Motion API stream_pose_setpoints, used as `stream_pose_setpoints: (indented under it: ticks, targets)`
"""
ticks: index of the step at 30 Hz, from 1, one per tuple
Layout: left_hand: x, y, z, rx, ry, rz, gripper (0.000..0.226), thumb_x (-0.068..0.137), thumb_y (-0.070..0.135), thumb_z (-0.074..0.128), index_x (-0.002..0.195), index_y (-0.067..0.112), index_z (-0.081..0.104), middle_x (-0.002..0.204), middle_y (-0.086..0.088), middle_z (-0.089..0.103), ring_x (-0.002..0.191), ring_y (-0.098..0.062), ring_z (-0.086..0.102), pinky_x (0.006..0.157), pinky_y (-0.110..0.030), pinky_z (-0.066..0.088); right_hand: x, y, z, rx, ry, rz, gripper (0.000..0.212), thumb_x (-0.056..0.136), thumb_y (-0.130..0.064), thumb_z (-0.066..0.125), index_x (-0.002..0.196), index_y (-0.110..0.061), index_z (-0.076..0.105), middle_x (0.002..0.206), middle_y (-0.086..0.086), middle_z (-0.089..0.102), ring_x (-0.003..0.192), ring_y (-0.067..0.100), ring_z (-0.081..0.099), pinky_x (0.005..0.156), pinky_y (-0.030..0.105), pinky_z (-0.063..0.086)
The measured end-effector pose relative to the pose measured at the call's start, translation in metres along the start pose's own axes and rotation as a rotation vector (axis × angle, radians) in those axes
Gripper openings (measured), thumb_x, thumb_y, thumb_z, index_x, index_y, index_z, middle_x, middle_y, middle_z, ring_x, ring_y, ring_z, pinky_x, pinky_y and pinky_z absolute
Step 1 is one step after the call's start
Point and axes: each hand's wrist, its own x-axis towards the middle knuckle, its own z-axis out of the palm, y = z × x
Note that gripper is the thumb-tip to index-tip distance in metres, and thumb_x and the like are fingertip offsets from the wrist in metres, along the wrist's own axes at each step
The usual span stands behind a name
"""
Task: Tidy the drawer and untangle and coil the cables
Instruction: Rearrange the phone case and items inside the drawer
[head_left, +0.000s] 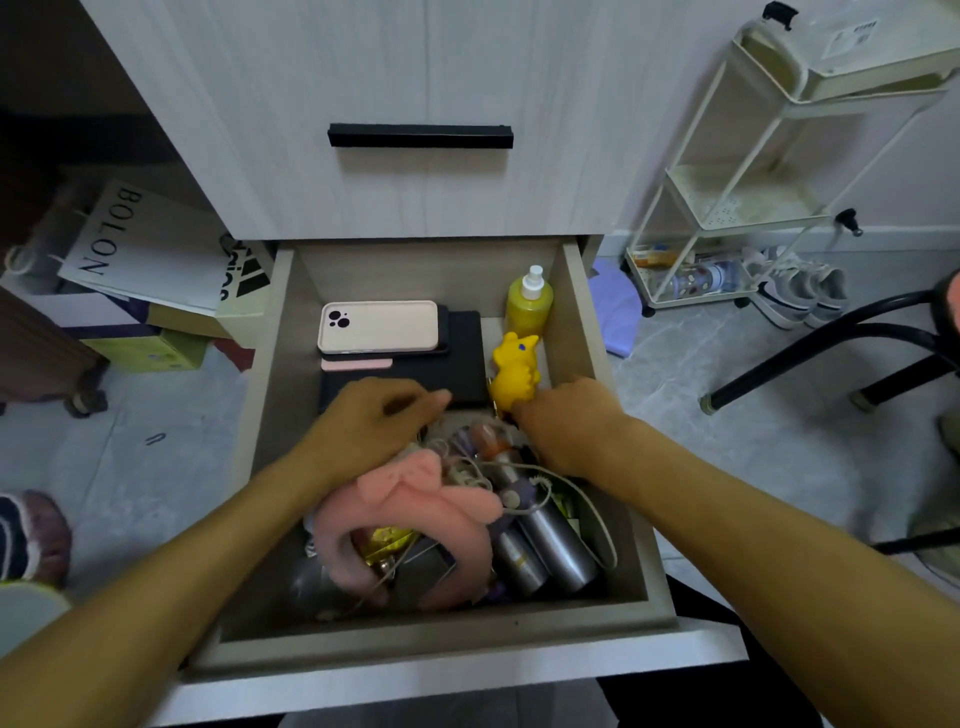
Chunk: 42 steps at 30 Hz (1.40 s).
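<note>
cables (470, 470) between left hand (371, 415), right hand (569, 421)

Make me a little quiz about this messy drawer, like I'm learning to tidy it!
1. True or false: the yellow spray bottle stands in the drawer's back right corner.
2. What lies on top of the stack at the back left? A) a pale phone case B) a spoon C) a book
3. Fill in: the right hand touches the base of the yellow ____.

Key: 1 true. 2 A. 3 toy. The left hand reaches into the clutter above the pink plush headband, among the tangled cables.
</note>
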Motion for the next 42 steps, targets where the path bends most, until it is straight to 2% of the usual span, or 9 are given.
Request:
stream_pose_setpoints:
  ticks: [7, 11, 15, 19, 24, 30, 35, 37, 42]
  targets:
    - [-0.059, 0.009, -0.012, 0.061, -0.06, 0.166, 0.025, 0.084, 0.056, 0.057, 0.086, 0.037, 0.072, 0.088, 0.019, 0.071, 0.083, -0.004, 0.067, 0.073, -0.017, 0.05, -0.008, -0.012, -0.003, 0.194, 0.196, 0.17, 0.027, 0.095, -0.019, 0.047, 0.121, -0.011, 0.046, 0.115, 0.009, 0.062, 0.099, 0.031, 0.063, 0.072, 0.033, 0.033]
    - [-0.056, 0.001, -0.006, 0.217, 0.163, 0.162, 0.026, 0.092, 0.04, 0.06, 0.078, 0.022, 0.073, 0.066, 0.01, 0.066, 0.063, -0.009, 0.061, 0.059, -0.029, 0.048, -0.02, -0.026, -0.013, 0.4, 0.357, 0.206, 0.032, 0.096, -0.026, 0.047, 0.125, -0.011, 0.044, 0.113, 0.012, 0.061, 0.098, 0.035, 0.061, 0.066, 0.034, 0.034]
    - [-0.057, -0.003, -0.002, 0.443, 0.306, 0.111, 0.022, 0.094, 0.039, 0.058, 0.089, 0.023, 0.072, 0.073, 0.01, 0.067, 0.066, -0.009, 0.06, 0.061, -0.027, 0.047, -0.03, -0.043, -0.022, 0.716, 0.376, 0.165, 0.036, 0.094, -0.031, 0.051, 0.126, -0.014, 0.049, 0.106, 0.014, 0.062, 0.097, 0.036, 0.058, 0.073, 0.039, 0.049]
    - [-0.086, 0.004, -0.004, 0.424, 0.077, 0.134, 0.04, 0.091, 0.06, 0.028, 0.096, 0.038, 0.061, 0.087, 0.01, 0.064, 0.08, -0.012, 0.062, 0.064, -0.029, 0.045, -0.043, -0.048, -0.014, 1.118, 0.359, 0.232, 0.035, 0.089, -0.029, 0.061, 0.122, -0.019, 0.056, 0.112, 0.01, 0.063, 0.096, 0.027, 0.061, 0.08, 0.043, 0.054]
    - [-0.11, -0.005, -0.01, 0.72, -0.044, 0.26, 0.058, 0.08, 0.067, 0.044, 0.13, 0.039, 0.053, 0.116, 0.01, 0.061, 0.099, -0.016, 0.061, 0.074, -0.033, 0.052, -0.063, -0.052, 0.001, 1.36, 0.437, 0.375, 0.03, 0.084, -0.028, 0.07, 0.113, -0.023, 0.062, 0.109, 0.004, 0.065, 0.093, 0.016, 0.063, 0.079, 0.035, 0.056]
    - [-0.078, -0.011, -0.02, 0.236, 0.302, 0.071, 0.041, 0.087, 0.036, 0.07, 0.126, 0.028, 0.061, 0.115, 0.006, 0.062, 0.101, -0.012, 0.056, 0.088, -0.03, 0.047, -0.072, -0.066, 0.006, 1.522, 0.6, 0.453, 0.028, 0.083, -0.028, 0.074, 0.109, -0.023, 0.065, 0.11, 0.002, 0.068, 0.093, 0.011, 0.063, 0.084, 0.035, 0.057]
    - [-0.032, -0.012, -0.026, 0.486, 0.192, 0.13, 0.037, 0.091, 0.034, 0.065, 0.126, 0.025, 0.059, 0.114, -0.003, 0.064, 0.109, -0.025, 0.054, 0.093, -0.04, 0.044, -0.07, -0.065, 0.006, 1.655, 0.637, 0.569, 0.02, 0.087, -0.024, 0.071, 0.105, -0.022, 0.062, 0.104, -0.001, 0.068, 0.095, 0.015, 0.067, 0.067, 0.018, 0.054]
    - [-0.015, -0.01, -0.031, 0.741, 0.136, 0.077, 0.041, 0.089, 0.026, 0.064, 0.13, 0.026, 0.056, 0.117, -0.006, 0.061, 0.11, -0.029, 0.052, 0.092, -0.041, 0.042, -0.069, -0.063, 0.011, 1.686, 0.61, 0.577, 0.022, 0.087, -0.025, 0.071, 0.106, -0.02, 0.063, 0.107, 0.002, 0.07, 0.094, 0.016, 0.069, 0.068, 0.023, 0.058]
    - [-0.02, -0.004, -0.015, 0.997, -0.077, 0.086, 0.072, 0.088, 0.034, 0.062, 0.151, 0.032, 0.026, 0.155, -0.009, 0.029, 0.14, -0.03, 0.03, 0.112, -0.045, 0.031, -0.07, -0.062, 0.016, 1.644, 0.554, 0.538, 0.03, 0.088, -0.026, 0.069, 0.115, -0.018, 0.06, 0.113, 0.007, 0.068, 0.098, 0.018, 0.067, 0.069, 0.022, 0.055]
